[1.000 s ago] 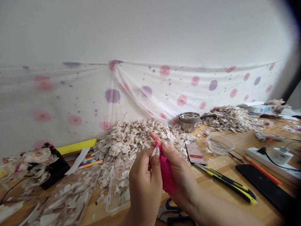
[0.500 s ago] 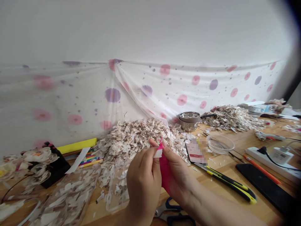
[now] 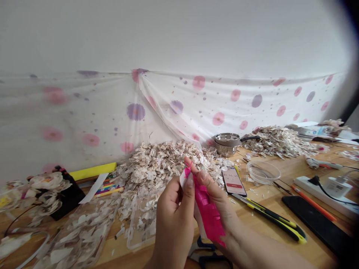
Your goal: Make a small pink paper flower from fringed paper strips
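Now the left hand [image 3: 173,224] and right hand [image 3: 215,209] clamp together on a fringed magenta strip [image 3: 209,215], which hangs lower than before, just in front of a heap of pale petal-like scraps [image 3: 159,164].

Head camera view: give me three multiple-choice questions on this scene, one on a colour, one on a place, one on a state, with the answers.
1. What colour is the narrow fringed strip held by the left hand and right hand?
A) green B) hot pink C) yellow
2. Where do the stacked round steel bowls stand?
A) on the dark tablet B) beside the power strip C) between two heaps of pale flakes
3. The slim smartphone lies on the wooden table. Its screen is:
A) lit B) dark C) covered by flakes

Answers: B, the strip shows bright pink; C, a heap lies on each side of the bowls; A, digits and a red bar glow on it.
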`<state>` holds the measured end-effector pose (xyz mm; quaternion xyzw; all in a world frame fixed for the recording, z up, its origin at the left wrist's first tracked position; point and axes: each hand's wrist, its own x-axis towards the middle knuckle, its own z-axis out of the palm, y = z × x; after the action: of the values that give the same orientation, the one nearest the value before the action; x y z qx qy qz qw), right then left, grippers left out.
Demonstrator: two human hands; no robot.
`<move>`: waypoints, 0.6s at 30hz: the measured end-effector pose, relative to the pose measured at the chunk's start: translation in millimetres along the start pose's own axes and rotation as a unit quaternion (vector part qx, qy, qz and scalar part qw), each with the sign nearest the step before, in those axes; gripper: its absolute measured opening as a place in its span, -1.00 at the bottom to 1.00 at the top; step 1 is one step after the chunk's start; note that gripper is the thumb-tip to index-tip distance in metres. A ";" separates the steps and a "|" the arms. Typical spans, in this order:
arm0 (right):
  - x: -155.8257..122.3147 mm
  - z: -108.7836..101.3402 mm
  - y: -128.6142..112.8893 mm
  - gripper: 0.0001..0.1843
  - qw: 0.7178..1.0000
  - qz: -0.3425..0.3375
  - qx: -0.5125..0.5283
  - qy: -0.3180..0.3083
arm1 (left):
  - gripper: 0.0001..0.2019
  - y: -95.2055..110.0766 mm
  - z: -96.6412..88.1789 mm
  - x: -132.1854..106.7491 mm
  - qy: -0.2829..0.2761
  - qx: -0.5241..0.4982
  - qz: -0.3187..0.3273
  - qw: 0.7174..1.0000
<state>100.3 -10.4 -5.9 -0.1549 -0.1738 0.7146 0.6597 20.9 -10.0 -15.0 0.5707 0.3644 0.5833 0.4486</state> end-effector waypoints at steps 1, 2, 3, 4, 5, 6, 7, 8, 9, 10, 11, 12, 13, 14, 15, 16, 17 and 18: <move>-1.0 0.6 -0.3 -0.47 1.000 -0.005 -0.009 -0.008 | -0.71 0.9 -0.5 -0.2 -0.006 -0.036 -0.022 0.999; -1.9 0.9 -0.5 -0.49 1.000 -0.011 -0.018 -0.016 | -0.70 1.8 -0.9 -0.2 -0.012 -0.066 -0.037 0.997; -2.6 1.0 -0.5 -0.53 0.999 -0.020 -0.025 -0.022 | -0.69 2.8 -1.3 0.0 -0.017 -0.089 -0.046 0.995; -3.1 0.8 -0.5 -0.60 0.999 -0.031 -0.030 -0.029 | -0.68 3.8 -1.6 0.3 -0.023 -0.105 -0.049 0.993; -3.3 0.4 -0.3 -0.69 0.998 -0.042 -0.034 -0.034 | -0.67 4.9 -1.9 0.8 -0.028 -0.113 -0.050 0.992; -3.2 -0.1 -0.2 -0.78 0.997 -0.051 -0.038 -0.039 | -0.67 6.0 -2.2 1.3 -0.032 -0.117 -0.049 0.991; -2.9 -0.5 -0.2 -0.86 0.996 -0.057 -0.044 -0.045 | -0.68 7.0 -2.5 1.9 -0.035 -0.118 -0.047 0.991; -2.3 -0.9 -0.3 -0.90 0.996 -0.060 -0.050 -0.050 | -0.70 7.9 -2.9 2.4 -0.036 -0.119 -0.045 0.991; -1.6 -1.0 -0.6 -0.92 0.995 -0.063 -0.058 -0.054 | -0.71 8.7 -3.4 2.9 -0.035 -0.118 -0.043 0.992; -0.7 -0.8 -1.2 -0.92 0.994 -0.065 -0.068 -0.057 | -0.72 9.3 -4.1 3.3 -0.034 -0.116 -0.043 0.992; 0.1 -0.4 -2.0 -0.93 0.993 -0.070 -0.077 -0.060 | -0.73 9.8 -4.8 3.7 -0.033 -0.115 -0.043 0.992; 0.8 0.2 -2.9 -0.93 0.991 -0.077 -0.087 -0.065 | -0.74 10.3 -5.6 4.0 -0.034 -0.115 -0.042 0.992; 1.3 0.8 -3.9 -0.93 0.989 -0.084 -0.097 -0.071 | -0.74 10.6 -6.4 4.2 -0.034 -0.115 -0.042 0.992; 1.7 1.5 -4.8 -0.95 0.987 -0.090 -0.109 -0.080 | -0.75 11.0 -7.2 4.3 -0.035 -0.117 -0.041 0.992; 1.9 1.9 -5.5 -0.96 0.984 -0.094 -0.120 -0.091 | -0.75 11.4 -7.9 4.4 -0.036 -0.121 -0.039 0.991; 1.9 2.0 -5.9 -0.97 0.981 -0.100 -0.129 -0.104 | -0.76 11.9 -8.6 4.4 -0.035 -0.124 -0.036 0.991; 1.8 1.9 -6.1 -0.95 0.978 -0.106 -0.135 -0.116 | -0.76 12.4 -9.2 4.3 -0.031 -0.127 -0.031 0.991; 1.8 1.5 -6.1 -0.90 0.976 -0.113 -0.138 -0.126 | -0.76 13.0 -9.7 4.2 -0.025 -0.128 -0.027 0.991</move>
<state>104.9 -8.3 -1.8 -0.1321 -0.3689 0.6186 0.6810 10.1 -9.6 -2.2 0.5128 0.2907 0.5982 0.5428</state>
